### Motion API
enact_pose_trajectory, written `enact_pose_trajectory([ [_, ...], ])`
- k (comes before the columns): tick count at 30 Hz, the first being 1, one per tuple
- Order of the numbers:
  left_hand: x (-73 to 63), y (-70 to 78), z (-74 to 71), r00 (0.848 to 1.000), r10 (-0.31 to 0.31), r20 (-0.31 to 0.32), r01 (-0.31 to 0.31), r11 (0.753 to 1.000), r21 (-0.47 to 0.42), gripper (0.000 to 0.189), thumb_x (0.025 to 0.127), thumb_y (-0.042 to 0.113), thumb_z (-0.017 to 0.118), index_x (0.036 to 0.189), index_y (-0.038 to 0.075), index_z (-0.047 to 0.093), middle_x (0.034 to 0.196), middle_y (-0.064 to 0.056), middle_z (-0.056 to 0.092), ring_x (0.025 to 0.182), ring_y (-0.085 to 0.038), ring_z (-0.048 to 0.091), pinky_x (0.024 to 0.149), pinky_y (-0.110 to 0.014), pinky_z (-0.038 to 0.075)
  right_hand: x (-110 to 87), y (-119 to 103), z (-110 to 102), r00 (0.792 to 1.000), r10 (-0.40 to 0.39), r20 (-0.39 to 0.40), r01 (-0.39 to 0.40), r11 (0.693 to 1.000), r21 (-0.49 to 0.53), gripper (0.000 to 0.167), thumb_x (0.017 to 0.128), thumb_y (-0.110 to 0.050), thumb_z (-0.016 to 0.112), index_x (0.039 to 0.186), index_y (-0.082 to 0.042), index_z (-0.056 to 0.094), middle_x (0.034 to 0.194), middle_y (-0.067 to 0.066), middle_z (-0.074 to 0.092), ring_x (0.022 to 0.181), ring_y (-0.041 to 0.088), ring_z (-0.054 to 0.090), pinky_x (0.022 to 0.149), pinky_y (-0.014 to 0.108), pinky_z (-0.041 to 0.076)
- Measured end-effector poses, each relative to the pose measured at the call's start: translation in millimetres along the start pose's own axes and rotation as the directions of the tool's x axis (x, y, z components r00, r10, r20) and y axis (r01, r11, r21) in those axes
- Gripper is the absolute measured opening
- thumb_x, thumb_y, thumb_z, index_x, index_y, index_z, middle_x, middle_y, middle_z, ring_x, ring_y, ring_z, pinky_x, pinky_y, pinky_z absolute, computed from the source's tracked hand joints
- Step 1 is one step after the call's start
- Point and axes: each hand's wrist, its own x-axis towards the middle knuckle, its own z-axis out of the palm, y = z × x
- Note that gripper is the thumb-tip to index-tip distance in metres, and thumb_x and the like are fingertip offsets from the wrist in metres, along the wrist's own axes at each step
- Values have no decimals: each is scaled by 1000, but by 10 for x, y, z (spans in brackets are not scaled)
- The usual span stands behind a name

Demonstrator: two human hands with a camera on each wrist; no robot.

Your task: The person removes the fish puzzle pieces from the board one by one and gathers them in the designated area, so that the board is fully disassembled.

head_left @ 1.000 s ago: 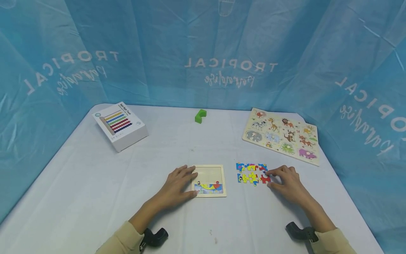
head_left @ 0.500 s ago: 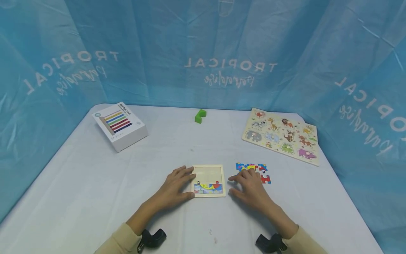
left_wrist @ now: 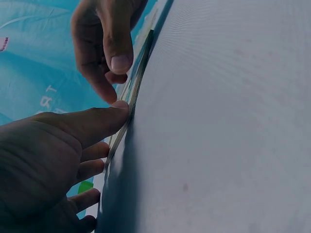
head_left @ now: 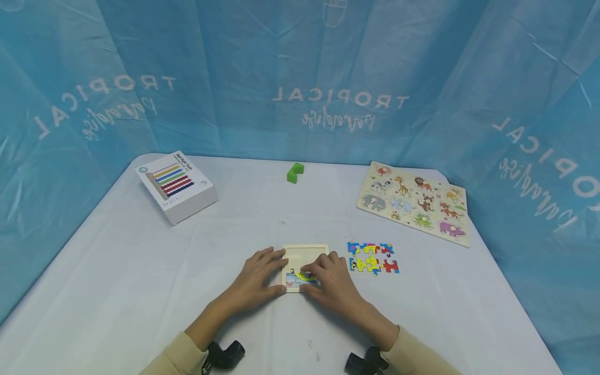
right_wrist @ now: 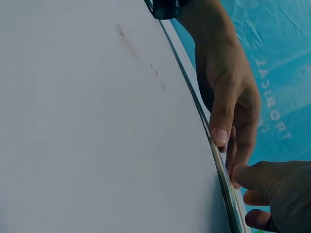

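Here's the left hand (head_left: pixel 257 276), grip relaxed, fingers extended against the rectangular pale-wood puzzle tray's (head_left: pixel 300 254) left edge on the white-covered tabletop (head_left: pixel 253 208). Right hand (head_left: pixel 335 284) over the tray's near half, fingers bent; can't tell whether its grip has a piece! Flat red, yellow and blue jigsaw pieces (head_left: pixel 360 264) lie just right.

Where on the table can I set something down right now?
The white tabletop is bare between the box and left hand, and between the green block and puzzle frame. Crowding: both hands are at the puzzle frame, with puzzle pieces beside the right hand.
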Motion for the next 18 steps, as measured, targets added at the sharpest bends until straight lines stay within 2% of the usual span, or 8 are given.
enact_pose_trajectory([
  [4, 0, -5, -3, 1000, 8, 5, -8, 1000, 11, 56, 80, 29, 73, 130, 9, 56, 145, -8, 46, 139, -35, 32, 108, -60, 27, 48, -62, 31, 1000, -5, 14, 5, 1000, -10, 32, 71, -37, 79, 98, -23, 70, 84, -4, 54, 80, 11, 41, 69, 26, 27],
  [13, -9, -3, -6, 1000, 7, 10, -7, 1000, 7, 57, 80, 30, 72, 130, 9, 55, 145, -8, 45, 140, -35, 31, 108, -60, 26, 74, -148, 44, 995, 78, 59, -77, 997, -24, 31, 74, -36, 78, 100, -22, 73, 84, -4, 54, 79, 11, 39, 69, 27, 28],
  [18, -11, -3, -3, 1000, 0, 12, 0, 1000, 16, 57, 81, 31, 72, 131, 9, 55, 146, -7, 45, 140, -35, 31, 108, -61, 26, 67, -168, 54, 995, 80, 54, -77, 996, -51, 27, 74, -36, 78, 97, -23, 73, 84, -3, 54, 79, 11, 40, 69, 28, 28],
])
